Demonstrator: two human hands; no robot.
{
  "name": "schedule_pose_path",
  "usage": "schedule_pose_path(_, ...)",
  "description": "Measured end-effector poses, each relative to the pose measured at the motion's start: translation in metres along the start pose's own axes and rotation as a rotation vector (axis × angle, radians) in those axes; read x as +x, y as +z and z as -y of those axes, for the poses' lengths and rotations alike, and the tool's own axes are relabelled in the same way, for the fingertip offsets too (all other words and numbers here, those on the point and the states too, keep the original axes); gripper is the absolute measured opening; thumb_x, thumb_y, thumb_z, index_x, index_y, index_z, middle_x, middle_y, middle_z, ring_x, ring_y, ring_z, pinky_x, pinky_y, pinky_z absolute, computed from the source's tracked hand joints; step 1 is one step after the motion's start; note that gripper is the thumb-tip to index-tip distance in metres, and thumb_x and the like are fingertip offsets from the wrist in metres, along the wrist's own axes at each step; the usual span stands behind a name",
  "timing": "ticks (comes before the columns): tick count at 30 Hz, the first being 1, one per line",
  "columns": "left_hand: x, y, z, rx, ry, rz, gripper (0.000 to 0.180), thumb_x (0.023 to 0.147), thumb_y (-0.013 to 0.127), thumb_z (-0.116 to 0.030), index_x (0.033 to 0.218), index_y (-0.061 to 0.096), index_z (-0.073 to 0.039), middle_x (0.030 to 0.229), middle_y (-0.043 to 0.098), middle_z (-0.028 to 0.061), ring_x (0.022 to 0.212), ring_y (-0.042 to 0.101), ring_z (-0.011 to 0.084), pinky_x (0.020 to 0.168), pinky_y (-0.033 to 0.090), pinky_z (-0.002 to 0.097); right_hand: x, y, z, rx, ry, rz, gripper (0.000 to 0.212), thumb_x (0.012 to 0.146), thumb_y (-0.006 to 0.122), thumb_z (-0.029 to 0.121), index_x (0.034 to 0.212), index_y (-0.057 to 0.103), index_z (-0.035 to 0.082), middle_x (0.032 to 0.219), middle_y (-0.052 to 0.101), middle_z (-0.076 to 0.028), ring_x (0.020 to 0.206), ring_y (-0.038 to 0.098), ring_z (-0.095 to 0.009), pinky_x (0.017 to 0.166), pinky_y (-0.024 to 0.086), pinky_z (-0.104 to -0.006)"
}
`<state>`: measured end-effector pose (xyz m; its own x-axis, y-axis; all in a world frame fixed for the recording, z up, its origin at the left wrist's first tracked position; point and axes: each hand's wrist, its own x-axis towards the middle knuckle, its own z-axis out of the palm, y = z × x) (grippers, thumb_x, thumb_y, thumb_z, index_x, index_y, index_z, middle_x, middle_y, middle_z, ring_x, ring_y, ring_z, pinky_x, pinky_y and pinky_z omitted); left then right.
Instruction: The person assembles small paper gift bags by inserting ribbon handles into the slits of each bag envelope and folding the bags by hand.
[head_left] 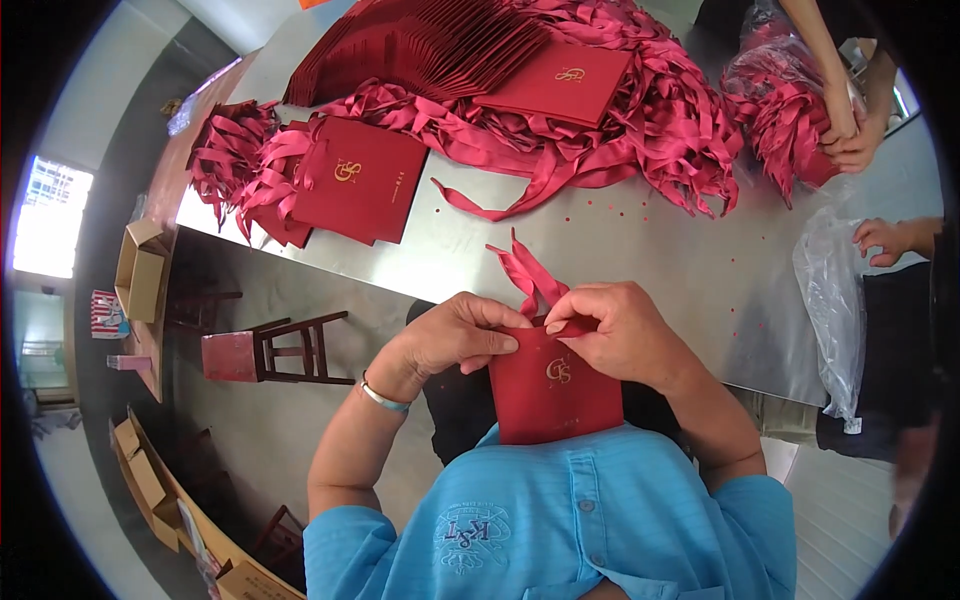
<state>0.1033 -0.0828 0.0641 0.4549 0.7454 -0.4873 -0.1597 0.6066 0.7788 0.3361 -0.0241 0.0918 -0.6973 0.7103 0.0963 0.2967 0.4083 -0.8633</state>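
Against my blue shirt front I hold a small red paper bag point(560, 390) upright, with a gold emblem on its face. My left hand point(462, 335) pinches the bag's top left corner between thumb and fingers. At the top right, my right hand point(610, 325) is closed on the bag's rim, its fingertips beside a pinkish-red ribbon point(530, 272). Two ribbon ends stick up from the bag's mouth between my hands. Whether the right fingers also grip the ribbon inside the bag is hidden.
A metal table point(660, 270) lies ahead, bearing a heap of ribbons point(670, 110), a fanned row of red bags point(400, 50) and a ribboned bag stack point(365, 175). Another person's hands point(850, 140) work at the right, above a clear plastic bag point(832, 300). A wooden stool point(235, 355) stands left.
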Motion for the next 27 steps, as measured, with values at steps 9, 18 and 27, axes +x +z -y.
schedule_pose_path(9,-0.004,0.002,0.008,-0.087,0.072,0.136,0.021,0.085,0.058,0.007,0.104,0.065,0.004,0.075,0.062,0.0037,0.049,0.046,0.0062,0.044,0.036,0.0194,-0.001,0.001,-0.002,0.117,0.115,0.081,0.011,0.076,0.071,-0.006,0.086,0.07,0.001,0.08,0.07,-0.007,0.072,0.065,-0.011,0.065,0.051,-0.0251)
schedule_pose_path(18,-0.004,-0.001,0.019,-0.182,0.114,0.212,0.022,0.082,0.055,0.008,0.103,0.061,0.003,0.082,0.063,0.0052,0.051,0.052,0.0096,0.046,0.039,0.0207,-0.001,0.004,0.0,0.105,0.138,0.092,0.011,0.076,0.072,-0.004,0.086,0.071,0.001,0.078,0.07,-0.007,0.071,0.065,-0.011,0.065,0.051,-0.0255)
schedule_pose_path(27,-0.011,0.014,0.012,-0.09,0.109,0.053,0.014,0.086,0.058,0.002,0.099,0.063,0.0,0.076,0.063,0.0022,0.048,0.053,0.0078,0.045,0.041,0.0197,-0.005,0.007,-0.001,0.021,0.084,0.095,0.015,0.075,0.071,-0.006,0.088,0.07,0.002,0.083,0.069,-0.008,0.073,0.066,-0.014,0.065,0.052,-0.0259)
